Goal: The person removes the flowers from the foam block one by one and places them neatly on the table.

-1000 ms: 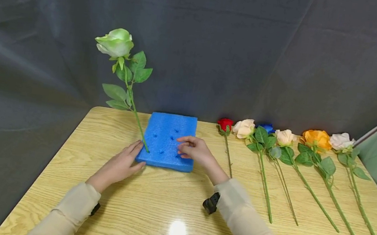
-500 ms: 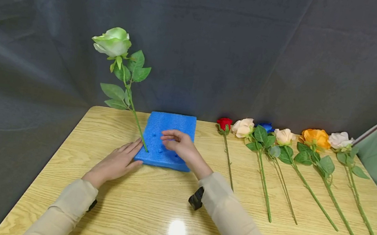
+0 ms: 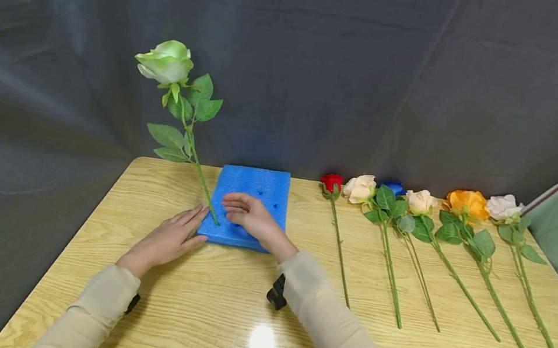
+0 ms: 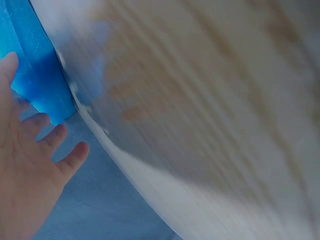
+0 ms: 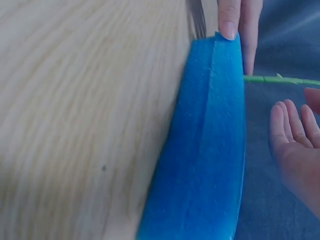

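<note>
A blue foam block (image 3: 251, 182) with small holes lies at the table's back edge. A white-green artificial rose (image 3: 165, 62) stands in its front left part, leaning left on its stem (image 5: 277, 79). My left hand (image 3: 164, 241) touches the block's left front corner; its fingers are straight in the left wrist view, and its thumb is at the block's front edge in the right wrist view. Over the middle of the block, right of the stem, hovers my right hand (image 3: 254, 221), fingers loosely bent and holding nothing. It hides some of the holes.
To the right, several artificial roses lie in a row: a red rose (image 3: 332, 183), cream ones, a blue rose (image 3: 395, 188), an orange rose (image 3: 468, 205) and a white rose (image 3: 504, 208). A dark curtain (image 3: 292, 70) hangs behind the wooden table (image 3: 217, 319).
My right hand has moved left across the foam block, from its right side toward the rose stem. The left hand and the rose have barely shifted.
</note>
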`<state>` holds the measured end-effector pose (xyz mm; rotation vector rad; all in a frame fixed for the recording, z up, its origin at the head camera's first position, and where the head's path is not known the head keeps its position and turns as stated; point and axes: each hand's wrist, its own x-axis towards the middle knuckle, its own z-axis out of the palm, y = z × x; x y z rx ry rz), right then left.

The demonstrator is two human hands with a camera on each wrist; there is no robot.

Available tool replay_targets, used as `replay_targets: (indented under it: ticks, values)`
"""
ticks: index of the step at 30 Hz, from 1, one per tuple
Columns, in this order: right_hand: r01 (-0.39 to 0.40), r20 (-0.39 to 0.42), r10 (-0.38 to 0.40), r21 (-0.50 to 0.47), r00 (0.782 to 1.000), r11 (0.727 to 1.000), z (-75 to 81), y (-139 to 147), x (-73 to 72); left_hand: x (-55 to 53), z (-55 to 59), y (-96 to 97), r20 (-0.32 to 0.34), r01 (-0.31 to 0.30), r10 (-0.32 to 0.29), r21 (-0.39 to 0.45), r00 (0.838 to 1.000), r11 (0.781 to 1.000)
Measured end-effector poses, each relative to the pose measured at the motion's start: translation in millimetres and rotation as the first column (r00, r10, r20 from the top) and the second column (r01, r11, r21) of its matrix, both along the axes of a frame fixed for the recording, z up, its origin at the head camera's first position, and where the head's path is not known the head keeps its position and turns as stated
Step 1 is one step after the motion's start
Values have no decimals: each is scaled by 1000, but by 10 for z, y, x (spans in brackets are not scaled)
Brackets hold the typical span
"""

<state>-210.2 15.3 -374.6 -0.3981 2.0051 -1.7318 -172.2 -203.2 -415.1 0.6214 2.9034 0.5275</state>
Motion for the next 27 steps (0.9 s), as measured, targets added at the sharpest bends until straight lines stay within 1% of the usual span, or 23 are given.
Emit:
replay_targets:
  ticks: [4, 7, 9, 11, 16, 19, 27]
  values:
    - [-10, 7, 10, 9, 1000, 1000, -28, -61, 22, 0, 1, -13, 14, -16, 15, 14, 1000, 1000]
    - [-11, 13, 11, 5, 1000, 1000, -49, -95, 35, 3, 9, -25, 8, -21, 20, 17, 1000, 1000]
    - [-14, 11, 14, -10, 1000, 1000, -64, -112, 40, 1, 16, -32, -12, -16, 16, 18, 1000, 1000]
    - [-16, 14, 16, -26, 1000, 1000, -75, -129, 42, -2, 26, -32, -46, -2, 2, 18, 999, 1000]
    - [-30, 14, 30, -38, 999, 999, -94, -163, 45, -16, 43, -26, -126, 43, -39, 26, 991, 999]
    - [-32, 23, 33, -35, 999, 999, -103, -181, 44, -14, 44, -37, -145, 52, -47, 31, 988, 998]
    - [-47, 25, 48, -23, 999, 999, -115, -204, 39, 0, 47, -75, -172, 45, -40, 29, 984, 999]
